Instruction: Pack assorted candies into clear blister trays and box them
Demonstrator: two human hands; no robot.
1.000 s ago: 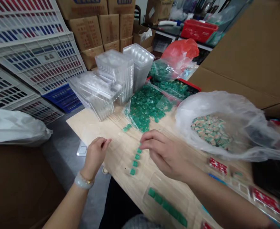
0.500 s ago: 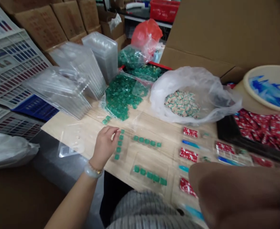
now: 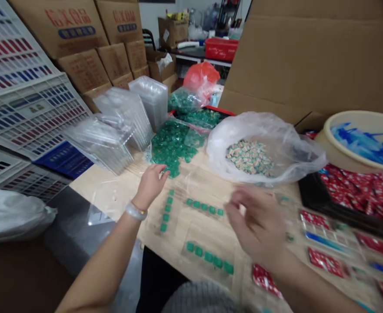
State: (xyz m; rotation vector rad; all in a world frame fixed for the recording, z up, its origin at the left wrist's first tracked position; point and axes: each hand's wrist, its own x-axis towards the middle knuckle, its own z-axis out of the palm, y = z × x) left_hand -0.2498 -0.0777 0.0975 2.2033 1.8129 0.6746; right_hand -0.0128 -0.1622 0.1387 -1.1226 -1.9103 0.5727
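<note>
My left hand is at the near edge of a heap of small green wrapped pieces. Its thumb and fingers are curled together; whatever is between the tips is too small to make out. Below it, a clear tray holds a row of green pieces. Another row of green pieces lies to the right, and a third green row is in a tray closer to me. My right hand, smeared by motion, hovers right of these rows with fingers bent; its grip is unclear.
Stacked clear plastic trays stand at the left back. A white plastic bag holds small striped pieces. Red packets fill a black bin at right, beside a cream tub of blue items. White crates rise at left.
The view has tilted up. My left hand has moved from the row's top end to the green heap. My right hand has swung inward from the lower right, over the table.
</note>
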